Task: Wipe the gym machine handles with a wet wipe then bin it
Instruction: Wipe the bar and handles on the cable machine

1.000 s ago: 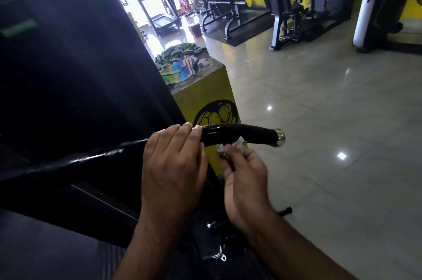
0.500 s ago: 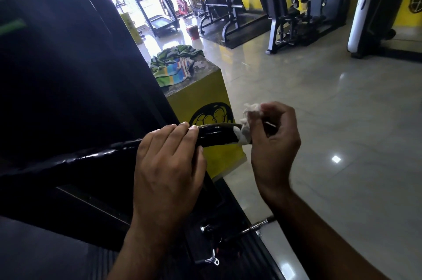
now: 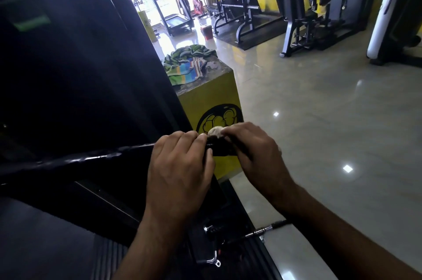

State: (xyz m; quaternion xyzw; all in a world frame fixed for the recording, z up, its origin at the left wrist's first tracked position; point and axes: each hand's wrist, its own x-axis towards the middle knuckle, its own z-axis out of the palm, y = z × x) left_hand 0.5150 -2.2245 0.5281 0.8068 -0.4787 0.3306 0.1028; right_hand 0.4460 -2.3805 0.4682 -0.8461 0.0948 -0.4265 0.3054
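A glossy black machine handle [image 3: 96, 157] runs from the left edge toward the middle of the view. My left hand [image 3: 180, 165] grips the handle from above. Just right of it, my right hand [image 3: 258, 154] wraps over the handle's end, pressing a crumpled white wet wipe [image 3: 215, 131] onto it. Only a small part of the wipe shows between the two hands. The handle's metal end cap is hidden under my right hand.
A yellow box [image 3: 212, 101] with a fist logo stands behind the handle, with a striped green towel [image 3: 187, 64] on top. A small red bucket [image 3: 208, 32] sits on the far floor. Gym machines [image 3: 296, 17] and a treadmill [image 3: 173, 12] line the back; a person stands there.
My right hand has slid left along the handle with the wipe, from the handle's end to right beside my left hand. My left hand keeps its grip.
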